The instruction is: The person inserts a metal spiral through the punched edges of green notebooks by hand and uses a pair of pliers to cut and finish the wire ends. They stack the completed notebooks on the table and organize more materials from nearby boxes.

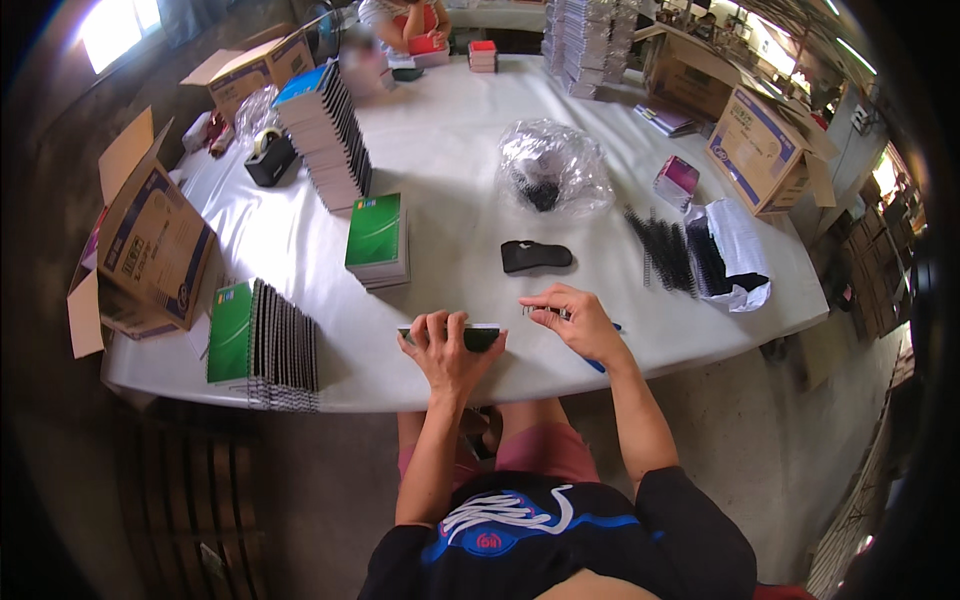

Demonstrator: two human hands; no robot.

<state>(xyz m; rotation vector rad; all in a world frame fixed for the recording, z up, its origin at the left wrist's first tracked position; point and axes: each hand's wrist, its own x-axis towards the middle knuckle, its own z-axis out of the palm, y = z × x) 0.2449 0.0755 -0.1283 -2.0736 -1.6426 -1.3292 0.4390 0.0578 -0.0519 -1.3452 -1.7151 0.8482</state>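
Near the table's front edge, my left hand is closed over a green notebook, its fingers across the top and the thumb at the right side. Just to the right, my right hand pinches a short dark spiral binding coil between thumb and fingers, apart from the notebook. A blue-handled tool, partly hidden, lies under my right wrist. Beyond my hands is a black, rounded object whose kind I cannot make out. A pile of green notebooks stands ahead of my left hand.
Spiral-bound notebooks lie at left, near a tall notebook stack and tape dispenser. Black coils spill beside a white bag. A clear plastic bag and cardboard boxes surround the workspace. A person sits opposite.
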